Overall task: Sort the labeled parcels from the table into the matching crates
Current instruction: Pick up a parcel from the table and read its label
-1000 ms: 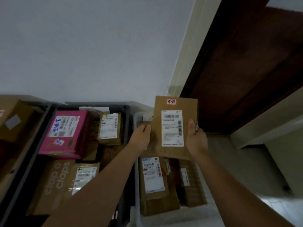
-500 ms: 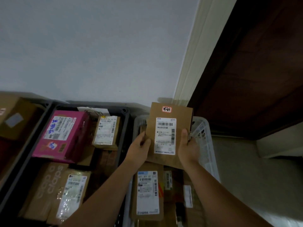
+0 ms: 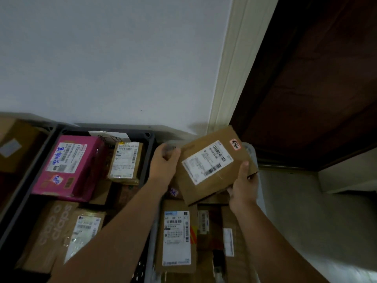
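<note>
Crate (image 3: 253, 158): we are holding the box (image 3: 212, 166) over it, so it can drop in.
Box: we are tilting it, label up, maybe to read it.
Hands: our left hand (image 3: 163, 164) and right hand (image 3: 242, 184) are gripping its edges, so it is not slipping.

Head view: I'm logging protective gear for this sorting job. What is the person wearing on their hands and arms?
Nothing that shows. The left hand and right hand are bare, without gloves. The left forearm and right forearm are uncovered to the frame's edge: no sleeve, watch or wristband. No ring is visible, though the picture is dim.
</note>
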The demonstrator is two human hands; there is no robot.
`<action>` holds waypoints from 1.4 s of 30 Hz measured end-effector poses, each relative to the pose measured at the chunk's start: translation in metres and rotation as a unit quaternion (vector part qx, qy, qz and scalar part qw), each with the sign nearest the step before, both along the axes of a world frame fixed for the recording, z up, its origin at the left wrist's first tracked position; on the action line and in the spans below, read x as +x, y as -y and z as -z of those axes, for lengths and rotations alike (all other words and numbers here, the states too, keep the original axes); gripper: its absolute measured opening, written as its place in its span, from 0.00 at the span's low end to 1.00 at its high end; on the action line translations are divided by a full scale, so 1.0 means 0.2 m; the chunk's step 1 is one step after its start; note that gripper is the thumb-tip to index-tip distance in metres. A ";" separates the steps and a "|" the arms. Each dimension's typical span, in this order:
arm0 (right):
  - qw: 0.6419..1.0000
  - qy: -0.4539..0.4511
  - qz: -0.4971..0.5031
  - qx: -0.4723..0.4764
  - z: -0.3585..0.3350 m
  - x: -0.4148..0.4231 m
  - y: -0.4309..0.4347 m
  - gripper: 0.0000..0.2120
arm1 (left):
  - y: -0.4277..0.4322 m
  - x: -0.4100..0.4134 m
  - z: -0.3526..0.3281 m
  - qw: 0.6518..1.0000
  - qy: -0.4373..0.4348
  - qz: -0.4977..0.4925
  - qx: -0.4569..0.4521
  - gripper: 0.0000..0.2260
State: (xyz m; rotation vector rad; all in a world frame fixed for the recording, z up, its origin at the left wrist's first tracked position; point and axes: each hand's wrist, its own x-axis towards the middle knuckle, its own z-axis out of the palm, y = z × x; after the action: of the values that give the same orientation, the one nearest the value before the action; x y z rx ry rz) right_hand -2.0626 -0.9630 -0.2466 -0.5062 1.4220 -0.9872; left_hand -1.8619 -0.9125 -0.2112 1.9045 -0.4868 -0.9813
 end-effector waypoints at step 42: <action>0.898 -0.369 -0.225 -0.086 0.46 0.09 0.06 0.14 | -0.09 -0.10 0.45 0.868 0.270 0.351 0.226 0.37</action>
State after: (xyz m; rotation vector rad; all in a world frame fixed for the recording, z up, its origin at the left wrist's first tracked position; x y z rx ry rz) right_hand -2.0443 -0.9754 -0.3386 -1.3838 1.7606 -0.5494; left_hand -1.8817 -0.8944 -0.3009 2.5048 -1.4667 -1.0524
